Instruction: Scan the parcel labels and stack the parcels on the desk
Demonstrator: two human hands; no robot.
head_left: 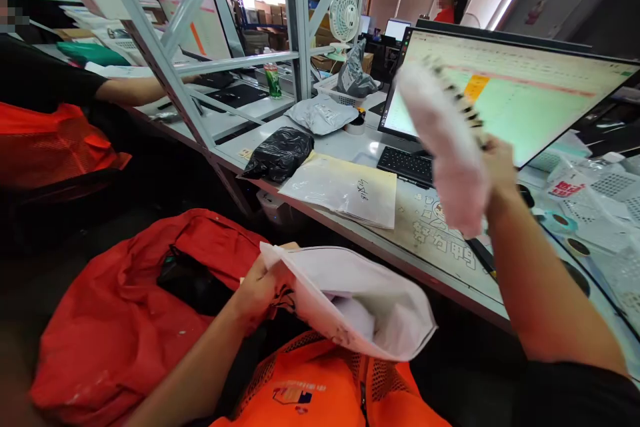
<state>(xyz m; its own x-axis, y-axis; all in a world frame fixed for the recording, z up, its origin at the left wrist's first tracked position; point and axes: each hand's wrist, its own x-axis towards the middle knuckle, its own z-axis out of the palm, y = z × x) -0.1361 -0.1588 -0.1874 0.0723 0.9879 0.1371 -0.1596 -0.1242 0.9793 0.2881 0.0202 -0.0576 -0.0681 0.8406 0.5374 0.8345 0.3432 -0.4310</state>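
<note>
Head view: starting at the left, we are seeing a co-worker's arm (135, 90) resting on the neighbouring worktop, with a red sack (120, 320) lying low beside us. Our left hand (257, 287) is pinching the rim of a white mailer bag (370, 307). The fingers are closed on its edge, so the mouth is gaping towards the right, just above our orange vest (320, 387).

Beyond it, on the worktop (373, 147), a black bag (280, 153) and a flat clear packet (345, 190) are lying side by side, with a keyboard (405, 163) and a monitor (525, 100) behind them.

Our right hand (497, 163) is gripping a pink fluffy item (445, 147), held up in front of the monitor and blurred. A row of dark spots is running along its edge. We are judging it light, soft and floppy, not fragile, and best held mid-body in a full fist. The white mailer bag is looking thin and slippery, best held at the rim.
</note>
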